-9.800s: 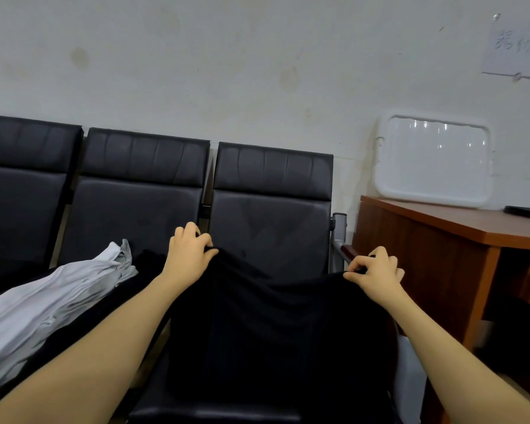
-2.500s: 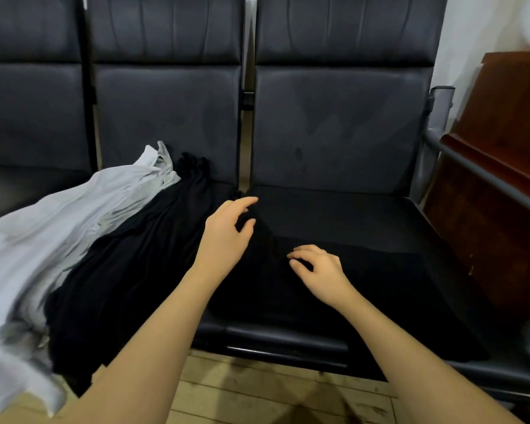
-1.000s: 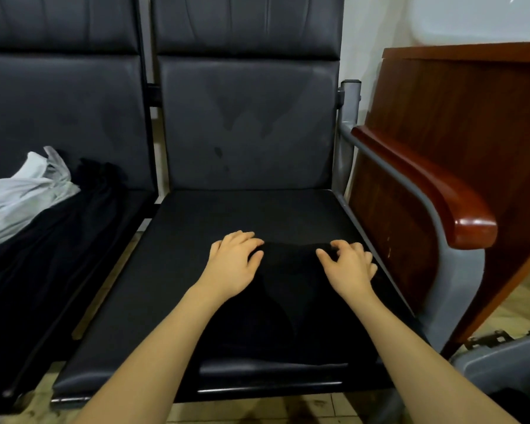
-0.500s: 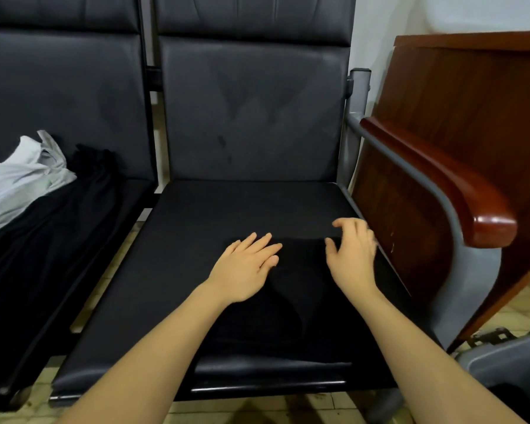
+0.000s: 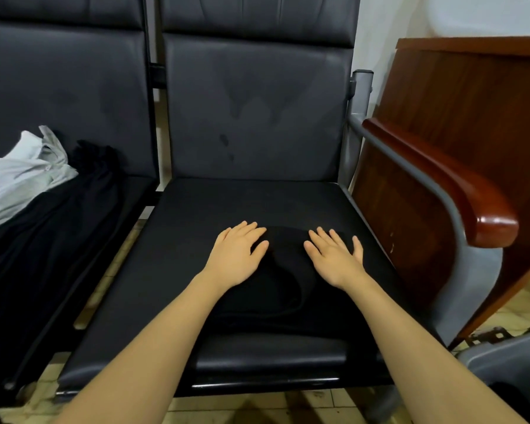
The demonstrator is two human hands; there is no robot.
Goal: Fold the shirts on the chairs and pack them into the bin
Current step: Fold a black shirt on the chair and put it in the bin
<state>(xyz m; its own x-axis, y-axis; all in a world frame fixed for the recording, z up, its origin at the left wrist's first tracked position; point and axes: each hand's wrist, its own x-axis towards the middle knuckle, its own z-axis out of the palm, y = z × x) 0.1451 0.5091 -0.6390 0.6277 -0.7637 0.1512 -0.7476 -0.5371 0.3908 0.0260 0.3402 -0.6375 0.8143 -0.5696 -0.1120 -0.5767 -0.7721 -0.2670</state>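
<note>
A folded black shirt (image 5: 283,289) lies on the seat of the right black chair (image 5: 214,206). My left hand (image 5: 237,255) rests flat on the shirt's left part, fingers straight. My right hand (image 5: 334,258) lies flat on its right part, fingers spread. On the chair to the left, a light grey shirt (image 5: 22,179) lies over another black garment (image 5: 43,240). A grey bin (image 5: 508,362) shows only its rim at the lower right corner.
A wooden armrest (image 5: 447,182) on a grey metal frame borders the right chair. Behind it stands a brown wooden desk (image 5: 471,96) with a white tray (image 5: 487,13) leaning on the wall. Tiled floor shows under the seats.
My right hand has flattened onto the shirt with fingers spread. My left hand has slid slightly left and lies flat. The view shifted down a little.
</note>
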